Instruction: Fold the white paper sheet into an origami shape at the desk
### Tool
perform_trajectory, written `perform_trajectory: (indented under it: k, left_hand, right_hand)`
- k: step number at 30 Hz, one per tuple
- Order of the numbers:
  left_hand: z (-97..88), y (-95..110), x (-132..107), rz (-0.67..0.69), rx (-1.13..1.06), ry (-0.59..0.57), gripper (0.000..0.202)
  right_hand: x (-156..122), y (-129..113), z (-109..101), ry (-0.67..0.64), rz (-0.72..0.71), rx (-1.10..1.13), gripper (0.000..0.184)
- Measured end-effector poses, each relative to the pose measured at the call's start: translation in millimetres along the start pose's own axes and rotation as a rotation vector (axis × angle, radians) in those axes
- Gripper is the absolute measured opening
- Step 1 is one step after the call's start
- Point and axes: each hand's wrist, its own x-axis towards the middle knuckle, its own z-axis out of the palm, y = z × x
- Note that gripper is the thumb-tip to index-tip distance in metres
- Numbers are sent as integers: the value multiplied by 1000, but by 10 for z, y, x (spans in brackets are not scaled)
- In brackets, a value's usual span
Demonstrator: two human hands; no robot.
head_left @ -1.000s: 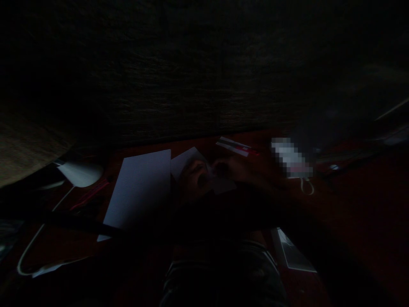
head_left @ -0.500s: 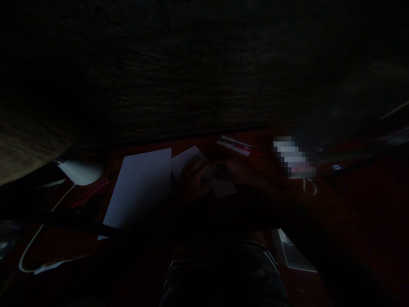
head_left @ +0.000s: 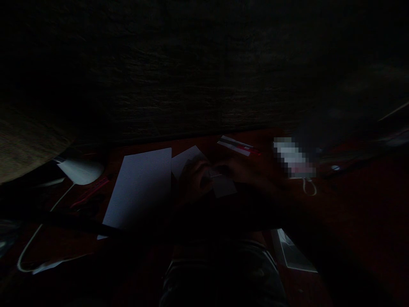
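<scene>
Head view, dim: on the dark red tabletop (head_left: 358, 200) a large white sheet of paper (head_left: 139, 187) lies flat, and I place everything else from it. Just right of that sheet, my left hand (head_left: 193, 181) and right hand (head_left: 241, 168) come together, with a small pale piece of paper (head_left: 223, 186) at the spot where they meet. It's too dark for me to tell whether my fingers are clamped on it or only touching it. A second white paper (head_left: 185, 162) lies just beside the sheet's right edge, partly under my left hand. Farther right of the sheet are a striped card (head_left: 233, 146) with red on it and a blurred white object (head_left: 292, 157) with a thin white loop (head_left: 309, 187). Left of the sheet sit a white dome-shaped object (head_left: 79, 172), a red strip (head_left: 91, 192) and a white cable (head_left: 35, 251). Down and right of the sheet lies a white packet (head_left: 292, 251).
</scene>
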Motion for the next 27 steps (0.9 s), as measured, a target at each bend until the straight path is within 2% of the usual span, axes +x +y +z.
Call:
perform_trajectory:
  k: [8, 20, 27]
  left_hand:
    - [-2, 4, -1, -6, -5, 10, 48]
    - [-4, -2, 1, -17, -14, 2, 49]
    - [-33, 10, 24, -15, -23, -7, 44]
  right_hand:
    - [22, 26, 46, -11, 90, -10, 30]
    - [13, 78, 51, -6, 43, 1, 28]
    - [27, 105, 44, -18, -8, 8, 26]
